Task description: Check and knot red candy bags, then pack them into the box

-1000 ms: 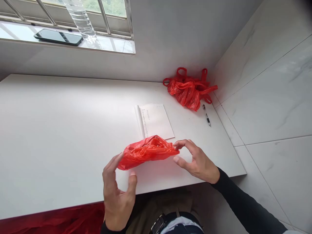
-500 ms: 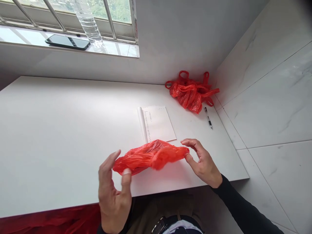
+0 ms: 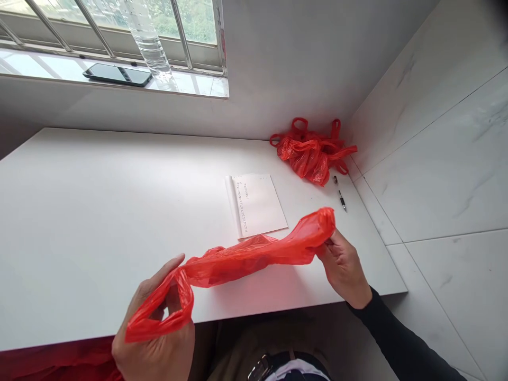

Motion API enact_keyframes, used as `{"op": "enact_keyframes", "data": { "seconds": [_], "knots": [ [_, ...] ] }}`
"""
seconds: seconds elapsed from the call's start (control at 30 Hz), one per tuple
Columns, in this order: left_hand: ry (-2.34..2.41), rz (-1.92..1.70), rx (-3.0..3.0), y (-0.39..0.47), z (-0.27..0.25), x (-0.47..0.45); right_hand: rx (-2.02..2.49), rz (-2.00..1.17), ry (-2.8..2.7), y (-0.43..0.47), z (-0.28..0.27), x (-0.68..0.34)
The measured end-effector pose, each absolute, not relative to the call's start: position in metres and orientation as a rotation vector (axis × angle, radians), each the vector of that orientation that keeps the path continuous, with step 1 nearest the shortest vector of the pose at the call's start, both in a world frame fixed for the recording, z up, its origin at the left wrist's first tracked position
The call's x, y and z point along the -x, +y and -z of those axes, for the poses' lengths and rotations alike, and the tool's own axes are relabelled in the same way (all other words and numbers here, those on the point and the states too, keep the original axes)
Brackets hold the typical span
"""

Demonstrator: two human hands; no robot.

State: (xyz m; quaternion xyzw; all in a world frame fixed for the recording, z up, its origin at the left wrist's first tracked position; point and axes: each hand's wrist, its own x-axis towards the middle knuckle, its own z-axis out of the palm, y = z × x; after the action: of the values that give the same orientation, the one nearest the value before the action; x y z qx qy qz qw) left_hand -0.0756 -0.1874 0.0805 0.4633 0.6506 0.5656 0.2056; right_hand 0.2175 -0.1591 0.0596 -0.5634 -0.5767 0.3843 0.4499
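Head view: your red bag (image 3: pixel 238 264) is strung out between your two hands, above the front part of the white desk (image 3: pixel 119 211). Its long axis runs side to side, climbing from the near left to the far right, so each hand has its own end. Your right hand (image 3: pixel 345 272) seems clamped on the right end, thumb underneath (the fingertips are hidden behind the plastic). Your left hand (image 3: pixel 156 355) is at the other end, lower and closer to your body, with the loop handle (image 3: pixel 186 299) lying across its fingers; whether those fingers pinch it or merely carry it, I cannot tell.

What matters most, I'd judge, is that line from hand to hand: the bag lies to the right of your left hand and to the left of your right. Just beyond its middle lies the notebook (image 3: pixel 264 203). The pen (image 3: pixel 342 201) and the heap of red bags (image 3: pixel 307 159) are farther back, on the right.
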Motion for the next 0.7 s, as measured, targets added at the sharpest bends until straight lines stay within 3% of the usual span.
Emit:
{"op": "enact_keyframes", "data": {
  "seconds": [0.27, 0.5, 0.7],
  "knots": [
    [1.773, -1.243, -1.308, -0.198, -0.105, 0.063, 1.334, -0.887, -1.72, -0.164, -0.077, -0.207],
    [1.673, -1.589, -0.782, -0.199, -0.105, 0.046, 1.36, -0.77, -1.655, -0.162, -0.081, -0.2],
    [1.522, -1.532, -0.517, -0.197, -0.11, 0.054, 1.2, -0.86, -1.656, -0.168, -0.078, -0.209]
  ]
}}
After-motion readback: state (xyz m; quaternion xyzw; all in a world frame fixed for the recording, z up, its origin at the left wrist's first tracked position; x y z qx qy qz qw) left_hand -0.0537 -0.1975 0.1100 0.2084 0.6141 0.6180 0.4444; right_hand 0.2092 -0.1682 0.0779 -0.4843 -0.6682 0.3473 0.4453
